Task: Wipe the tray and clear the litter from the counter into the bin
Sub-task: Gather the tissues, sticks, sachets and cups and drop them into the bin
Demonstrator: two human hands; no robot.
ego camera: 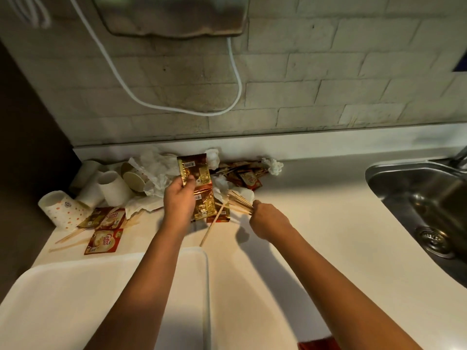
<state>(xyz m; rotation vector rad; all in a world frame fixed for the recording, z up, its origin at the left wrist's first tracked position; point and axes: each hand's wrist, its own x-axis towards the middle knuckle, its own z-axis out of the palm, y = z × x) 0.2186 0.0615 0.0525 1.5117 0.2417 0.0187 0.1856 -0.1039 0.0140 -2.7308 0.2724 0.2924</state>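
Left hand [180, 198] pinches gold sachets [194, 170] over the litter pile, right hand [265, 215] grips a bunch of stir sticks [238, 199], white tray [83, 299] near counter [303, 248] edge.

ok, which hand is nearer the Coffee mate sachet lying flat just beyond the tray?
Left. The left hand, gripping gold sachets, is up and right of the Coffee mate sachet. The right hand, holding wooden stirrers, is farther right, across the counter.
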